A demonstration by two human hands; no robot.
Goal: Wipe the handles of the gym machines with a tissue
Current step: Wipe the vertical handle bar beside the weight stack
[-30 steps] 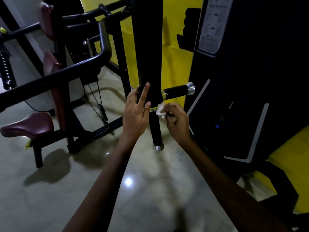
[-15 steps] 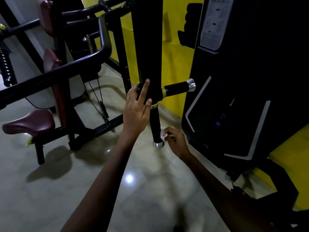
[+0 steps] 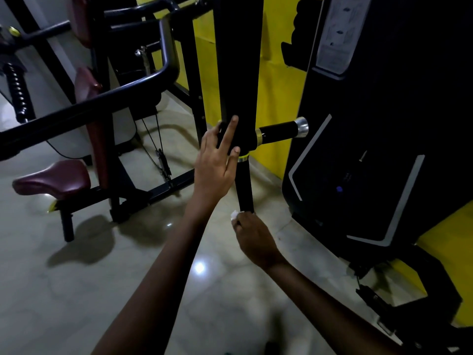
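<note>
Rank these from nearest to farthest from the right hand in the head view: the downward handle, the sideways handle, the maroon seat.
1. Downward handle: the right hand grips its lower end with the tissue.
2. Sideways handle: above, slightly right.
3. Maroon seat: far left.

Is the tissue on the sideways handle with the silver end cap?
No, the right hand holds the tissue at the bottom end of the downward handle, well below the sideways handle.

left: open floor (image 3: 76, 290) beside my arm | ahead: black post (image 3: 240, 60) blocks me | right: narrow gap to dark cabinet (image 3: 384, 149), side handle (image 3: 279, 130) sticks across it | far left: seat (image 3: 51, 179) and frame bar (image 3: 76, 108) crowd it
</note>
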